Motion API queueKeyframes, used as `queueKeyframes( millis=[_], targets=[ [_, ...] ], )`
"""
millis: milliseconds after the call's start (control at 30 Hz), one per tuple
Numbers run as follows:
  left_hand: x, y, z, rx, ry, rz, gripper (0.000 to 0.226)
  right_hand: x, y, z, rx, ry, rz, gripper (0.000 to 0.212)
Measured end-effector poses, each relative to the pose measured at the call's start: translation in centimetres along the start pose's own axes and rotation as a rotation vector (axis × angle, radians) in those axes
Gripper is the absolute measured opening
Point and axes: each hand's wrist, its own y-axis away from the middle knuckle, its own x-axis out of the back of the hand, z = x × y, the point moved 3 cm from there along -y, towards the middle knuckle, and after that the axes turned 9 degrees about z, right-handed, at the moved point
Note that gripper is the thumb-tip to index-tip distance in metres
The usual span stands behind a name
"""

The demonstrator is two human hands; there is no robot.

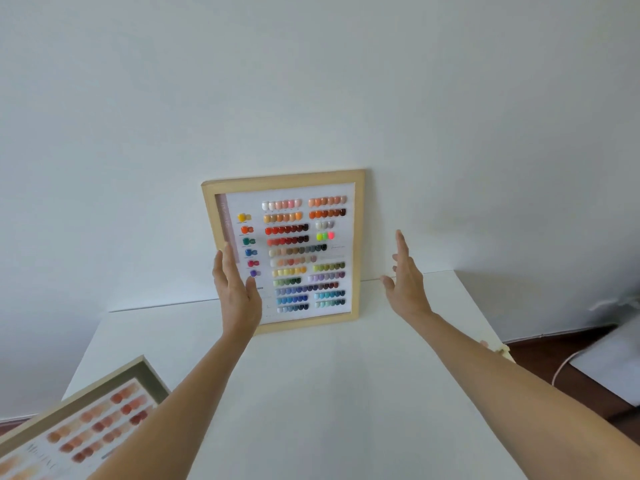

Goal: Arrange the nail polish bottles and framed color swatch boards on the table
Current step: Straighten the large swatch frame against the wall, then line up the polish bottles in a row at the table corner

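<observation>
A wood-framed swatch board (304, 251) with rows of many-coloured nail tips stands upright on the white table (329, 393), leaning against the wall at the table's far edge. My left hand (235, 292) lies flat against the board's lower left frame, fingers straight. A short way right of the board, my right hand (405, 282) hovers open and does not touch it. A second framed board (86, 424) with peach and brown swatches lies at the table's near left corner, partly out of view. No nail polish bottles are visible.
The white wall rises directly behind the table. To the right, beyond the table edge, are a dark wooden floor (540, 351), a pale cable and a white object (613, 362). A small beige thing (498, 348) sits at the table's right edge.
</observation>
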Motion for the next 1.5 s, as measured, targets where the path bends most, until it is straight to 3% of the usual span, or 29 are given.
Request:
queueKeyframes(
  millis=[233,467,667,867,1000,1300,1500],
  targets=[
    [-2.6,7.8,7.8,-0.051,0.006,-0.069,0.064,11.4,4.5,4.2,-0.008,0.008,-0.023,0.071],
    [-7.3,17.0,14.0,-0.06,0.043,-0.356,0.049,22.2,7.2,9.4,-0.037,0.133,-0.032,0.029],
    [-11.9,23.2,15.6,-0.125,0.07,-0.619,0.028,25.5,9.0,15.3,-0.157,0.225,-0.052,0.018],
    [-17.4,27.0,15.9,-0.22,0.006,-0.893,0.025,23.5,10.3,19.5,-0.267,0.268,-0.175,0.016],
    [-20.5,28.0,16.6,-0.278,-0.024,-1.03,0.035,21.5,9.6,21.0,-0.323,0.264,-0.262,0.031],
    [-25.0,29.1,17.4,-0.39,-0.11,-1.143,0.03,17.2,6.6,23.3,-0.334,0.239,-0.469,0.064],
    [-26.2,29.8,17.2,-0.395,-0.196,-1.139,0.024,15.2,5.1,23.9,-0.219,0.187,-0.581,0.06]
  ],
)
